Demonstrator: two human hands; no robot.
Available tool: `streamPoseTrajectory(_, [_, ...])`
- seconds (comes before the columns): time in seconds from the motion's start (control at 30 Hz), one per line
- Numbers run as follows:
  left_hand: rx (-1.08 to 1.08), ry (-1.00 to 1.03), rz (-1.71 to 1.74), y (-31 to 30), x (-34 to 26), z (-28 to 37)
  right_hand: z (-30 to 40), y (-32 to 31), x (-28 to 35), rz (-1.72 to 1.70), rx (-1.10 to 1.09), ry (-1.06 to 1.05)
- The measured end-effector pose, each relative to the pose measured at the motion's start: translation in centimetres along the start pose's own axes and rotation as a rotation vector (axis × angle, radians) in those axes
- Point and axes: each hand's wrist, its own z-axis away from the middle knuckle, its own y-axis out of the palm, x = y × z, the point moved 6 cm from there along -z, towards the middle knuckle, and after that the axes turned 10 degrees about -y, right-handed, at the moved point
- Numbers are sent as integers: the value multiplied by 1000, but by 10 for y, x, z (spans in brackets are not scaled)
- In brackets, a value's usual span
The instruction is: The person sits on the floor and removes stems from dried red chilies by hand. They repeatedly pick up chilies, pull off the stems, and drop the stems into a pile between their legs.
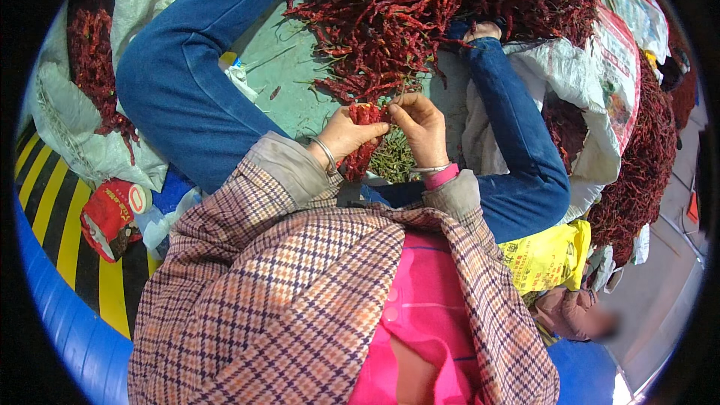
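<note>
My left hand point(350, 136) is closed around a bundle of dried red chili peppers point(363, 158), held upright in front of my body. Just right of the bundle's top, my right hand point(419, 126) pinches a thin greenish stem point(400, 93) between thumb and fingertips; whether a pepper hangs on it cannot be told. Beyond both hands spreads a large heap of dried red chilies point(388, 22), many with stems on. Between my legs, below the right hand, lies a small pile of green-brown stems point(392, 156).
Open woven sacks holding chilies stand left point(73, 124) and right point(574, 73). A red packet point(109, 216) lies on a striped surface at left, a yellow bag point(545, 259) by my right thigh. More chilies point(638, 180) are heaped at right; another person point(568, 312) is at lower right.
</note>
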Motion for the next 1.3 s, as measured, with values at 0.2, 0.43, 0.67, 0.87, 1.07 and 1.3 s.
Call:
streamPoseTrajectory(0.2, [279, 783, -1023, 42, -31, 38, 10, -2, -3, -791, 115, 391])
streamPoseTrajectory(0.43, [377, 488, -660, 44, -38, 49, -23, 30, -17, 1154, 559, -448])
streamPoseTrajectory(0.67, [89, 229, -148, 15, -27, 34, -56, 62, -114, 1552, 630, -329])
streamPoseTrajectory(0.87, [-179, 123, 229, -15, -22, 14, -48, 13, -59, 531, 87, -117])
streamPoseTrajectory(1.07, [-156, 259, 199, -13, -29, 17, 8, 37, 42, 774, 251, -465])
streamPoseTrajectory(1.3, [-14, 952, -831, 26, -76, 63, 23, 5, -22, 122, 39, 6])
